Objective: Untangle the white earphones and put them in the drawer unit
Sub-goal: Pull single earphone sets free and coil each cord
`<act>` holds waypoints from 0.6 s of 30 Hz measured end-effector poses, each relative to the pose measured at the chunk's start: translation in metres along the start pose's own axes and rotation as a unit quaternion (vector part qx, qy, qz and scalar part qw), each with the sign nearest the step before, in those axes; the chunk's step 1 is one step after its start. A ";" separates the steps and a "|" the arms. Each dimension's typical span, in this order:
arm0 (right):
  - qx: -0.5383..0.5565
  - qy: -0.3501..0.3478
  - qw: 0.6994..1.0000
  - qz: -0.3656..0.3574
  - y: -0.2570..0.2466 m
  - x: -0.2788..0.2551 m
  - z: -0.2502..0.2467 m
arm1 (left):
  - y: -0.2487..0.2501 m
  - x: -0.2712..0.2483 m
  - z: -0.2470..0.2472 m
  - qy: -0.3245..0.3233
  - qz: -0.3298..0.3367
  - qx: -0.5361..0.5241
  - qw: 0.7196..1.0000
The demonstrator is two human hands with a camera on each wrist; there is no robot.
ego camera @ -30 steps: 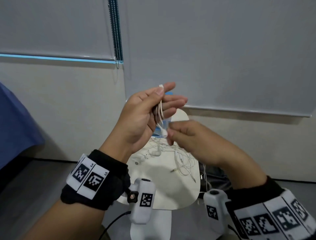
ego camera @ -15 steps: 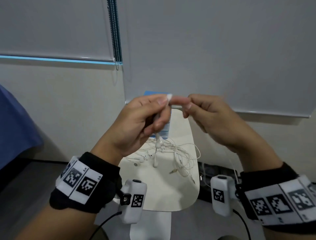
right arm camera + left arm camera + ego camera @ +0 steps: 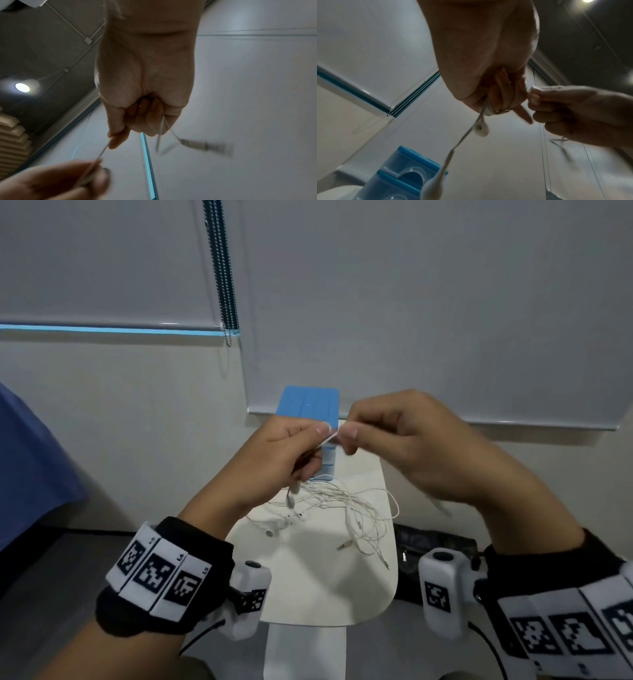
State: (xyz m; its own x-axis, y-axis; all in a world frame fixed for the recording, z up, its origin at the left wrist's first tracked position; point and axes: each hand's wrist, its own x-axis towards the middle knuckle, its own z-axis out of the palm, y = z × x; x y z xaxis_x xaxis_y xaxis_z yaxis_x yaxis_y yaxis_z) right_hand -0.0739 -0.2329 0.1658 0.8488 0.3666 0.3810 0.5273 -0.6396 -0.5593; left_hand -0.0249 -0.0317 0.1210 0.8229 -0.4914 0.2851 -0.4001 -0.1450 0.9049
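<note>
Both hands are raised above a small white table [image 3: 308, 587], each pinching the same white earphone cable [image 3: 329, 437] that runs between them. My left hand [image 3: 274, 460] curls round a bundle of it; an earbud [image 3: 480, 130] and the inline remote [image 3: 435, 186] dangle below the fist. My right hand [image 3: 400, 440] pinches the cable at its thumb and forefinger [image 3: 118, 139], and the jack plug [image 3: 204, 146] hangs blurred from its curled fingers. More tangled white earphones [image 3: 342, 508] lie on the table. The blue drawer unit [image 3: 310, 405] stands at the table's far end, partly hidden behind my hands.
A grey roller blind [image 3: 428, 302] with a bead chain [image 3: 224, 268] hangs behind the table. A blue cloth [image 3: 30, 467] is at the left edge. A dark bag [image 3: 435, 546] lies on the floor to the table's right.
My right hand rose from below the left hand to level with it and took a pinch on the cable. Both hands have since lowered slightly, still close together.
</note>
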 end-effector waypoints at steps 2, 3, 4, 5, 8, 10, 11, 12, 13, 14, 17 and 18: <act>-0.008 0.046 0.999 0.013 0.012 -0.002 -0.009 | 0.001 -0.003 -0.002 -0.047 -0.001 -0.046 0.998; -0.008 0.061 0.998 0.023 0.019 -0.003 -0.010 | 0.001 -0.005 -0.003 -0.056 0.006 -0.082 0.995; -0.007 0.070 0.997 0.029 0.022 -0.004 -0.009 | 0.003 -0.005 -0.004 -0.057 0.016 -0.124 0.991; -0.010 0.075 0.997 0.031 0.026 -0.005 -0.003 | 0.005 -0.005 -0.005 -0.049 0.029 -0.163 0.985; -0.020 0.048 0.998 0.034 0.025 -0.005 0.023 | 0.014 0.000 0.002 0.016 0.045 -0.234 0.971; -0.054 0.023 0.997 0.042 0.018 -0.005 0.038 | 0.015 0.004 0.010 0.057 0.019 -0.281 0.958; -0.088 0.010 0.995 0.039 0.013 -0.005 0.043 | 0.014 0.004 0.014 0.077 0.008 -0.291 0.953; -0.124 0.000 0.992 0.034 0.009 -0.005 0.046 | 0.011 0.006 0.016 0.095 0.000 -0.288 0.953; -0.163 -0.008 0.986 0.030 0.005 -0.004 0.047 | 0.008 0.006 0.017 0.109 -0.005 -0.272 0.956; -0.194 -0.011 0.981 0.022 0.002 -0.002 0.046 | 0.006 0.007 0.016 0.119 -0.012 -0.240 0.963; -0.209 -0.015 0.978 -0.013 -0.005 0.002 0.045 | 0.008 0.007 0.013 0.101 -0.071 -0.069 0.990; -0.195 -0.019 0.980 -0.024 -0.006 0.002 0.045 | 0.011 0.008 0.011 0.083 -0.097 -0.040 0.991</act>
State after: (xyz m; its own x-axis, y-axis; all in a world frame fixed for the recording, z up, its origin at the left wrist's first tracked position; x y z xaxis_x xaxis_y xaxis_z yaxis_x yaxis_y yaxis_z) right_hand -0.0735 -0.1979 0.1365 0.8281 0.4225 0.3683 0.5179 -0.8280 -0.2148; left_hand -0.0274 -0.0467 0.1295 0.9388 -0.3126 0.1446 -0.1995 -0.1511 0.9682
